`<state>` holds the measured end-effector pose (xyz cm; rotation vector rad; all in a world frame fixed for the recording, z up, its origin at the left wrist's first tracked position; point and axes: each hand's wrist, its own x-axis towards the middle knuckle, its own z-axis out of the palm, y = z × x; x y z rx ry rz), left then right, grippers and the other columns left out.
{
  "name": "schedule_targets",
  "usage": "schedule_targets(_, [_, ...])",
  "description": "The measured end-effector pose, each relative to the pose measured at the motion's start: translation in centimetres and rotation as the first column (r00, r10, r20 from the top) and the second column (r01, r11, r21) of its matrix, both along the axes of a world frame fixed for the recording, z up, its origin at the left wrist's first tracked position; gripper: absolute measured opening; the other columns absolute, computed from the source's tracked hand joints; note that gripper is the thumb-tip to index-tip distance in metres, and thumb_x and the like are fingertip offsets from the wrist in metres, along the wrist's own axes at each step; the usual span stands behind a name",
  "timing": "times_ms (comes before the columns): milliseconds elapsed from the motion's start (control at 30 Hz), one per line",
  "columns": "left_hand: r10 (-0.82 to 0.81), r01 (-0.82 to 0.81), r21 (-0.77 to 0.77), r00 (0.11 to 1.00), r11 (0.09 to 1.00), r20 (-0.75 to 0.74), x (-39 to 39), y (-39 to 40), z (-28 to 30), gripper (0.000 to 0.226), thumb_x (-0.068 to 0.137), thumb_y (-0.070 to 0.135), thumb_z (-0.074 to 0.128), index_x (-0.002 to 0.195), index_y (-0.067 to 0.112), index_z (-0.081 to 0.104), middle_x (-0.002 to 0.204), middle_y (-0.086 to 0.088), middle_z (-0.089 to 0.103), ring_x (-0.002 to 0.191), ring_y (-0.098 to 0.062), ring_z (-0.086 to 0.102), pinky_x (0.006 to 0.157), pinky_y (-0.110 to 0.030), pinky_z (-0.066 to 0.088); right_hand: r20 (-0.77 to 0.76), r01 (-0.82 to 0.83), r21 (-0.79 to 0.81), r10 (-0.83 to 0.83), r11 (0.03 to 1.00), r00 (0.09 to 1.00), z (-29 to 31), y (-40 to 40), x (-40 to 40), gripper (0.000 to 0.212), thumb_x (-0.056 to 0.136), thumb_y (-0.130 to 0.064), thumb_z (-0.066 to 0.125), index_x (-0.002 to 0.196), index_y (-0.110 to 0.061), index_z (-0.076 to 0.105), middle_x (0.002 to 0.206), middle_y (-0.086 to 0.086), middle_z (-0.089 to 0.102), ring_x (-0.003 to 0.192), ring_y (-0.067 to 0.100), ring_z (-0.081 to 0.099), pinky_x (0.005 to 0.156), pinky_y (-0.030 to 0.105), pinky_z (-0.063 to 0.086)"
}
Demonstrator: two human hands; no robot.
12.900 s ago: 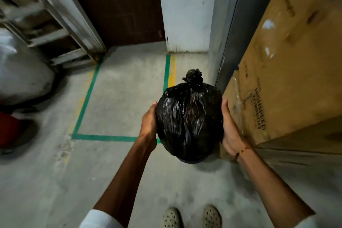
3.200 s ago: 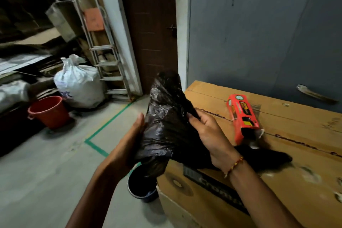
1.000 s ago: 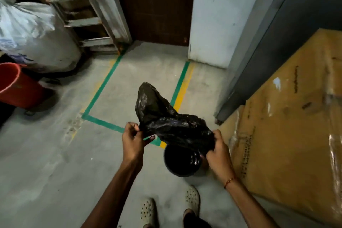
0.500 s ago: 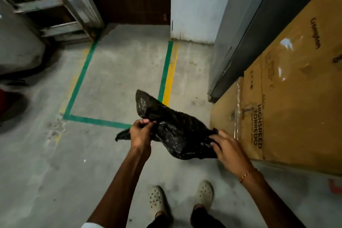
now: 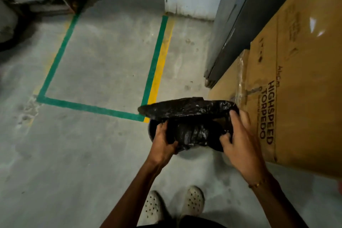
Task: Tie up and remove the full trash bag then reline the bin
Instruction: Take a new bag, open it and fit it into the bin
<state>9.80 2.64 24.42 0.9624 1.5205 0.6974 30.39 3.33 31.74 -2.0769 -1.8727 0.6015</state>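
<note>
A fresh black trash bag (image 5: pixel 187 112) is spread over the small dark bin (image 5: pixel 152 131) on the floor in front of my feet. The bag hides most of the bin; only a bit of its left rim shows. My left hand (image 5: pixel 162 142) grips the bag's near left edge at the rim. Over on the right side, my right hand (image 5: pixel 238 135) pinches the bag's edge with its fingers curled into the plastic. The tied full bag is out of view.
A large cardboard box (image 5: pixel 296 79) stands close on the right, touching distance from the bin. Behind it is a grey metal door (image 5: pixel 238 24). Green and yellow floor tape (image 5: pixel 155 55) marks the concrete. My two shoes (image 5: pixel 174 207) are just behind the bin.
The bag has come down from mid-air onto the bin and been spread wider. Both hands have dropped to the bin's rim, and the view has tilted further down.
</note>
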Motion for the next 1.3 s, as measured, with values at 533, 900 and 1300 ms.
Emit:
schedule_targets(533, [-0.08,0.186,0.204,0.896,0.961,-0.436,-7.3,-0.1,-26.6,0.074,0.06,0.014,0.061,0.133,0.017,0.048,0.14,-0.002,0.042,0.124,-0.029,0.05,0.094,-0.047,0.05,-0.167,-0.211,-0.294,0.168,0.932,0.972,-31.5,2.9,-1.0,0.073,0.078,-0.002,0.063,0.145,-0.005,0.036,0.142,0.011,0.042,0.129,0.028,0.046,0.105,0.019,0.032])
schedule_targets(900, [-0.142,0.243,0.214,0.906,0.946,-0.399,-11.9,4.0,-31.4,0.108,0.062,-0.002,0.079,0.151,0.024,0.025,0.13,-0.004,0.037,0.118,-0.039,0.05,0.092,-0.054,0.049,-0.22,-0.071,-0.213,0.023,0.974,0.975,-38.8,6.3,-0.6,0.105,0.078,-0.002,0.069,0.153,-0.032,0.002,0.158,-0.004,0.014,0.071,0.024,0.064,0.044,0.028,0.054])
schedule_targets(1300, [-0.159,0.144,0.208,0.986,0.967,0.054,-12.7,-1.3,-29.5,0.1,0.066,0.002,0.066,0.149,0.04,0.026,0.146,0.002,0.044,0.099,-0.003,0.059,0.066,-0.016,0.052,-0.851,0.036,-0.156,-0.153,0.987,0.502,-36.3,1.8,1.0,0.079,0.085,0.016,0.053,0.149,-0.025,0.032,0.149,-0.007,0.039,0.138,0.013,0.038,0.111,0.032,0.037])
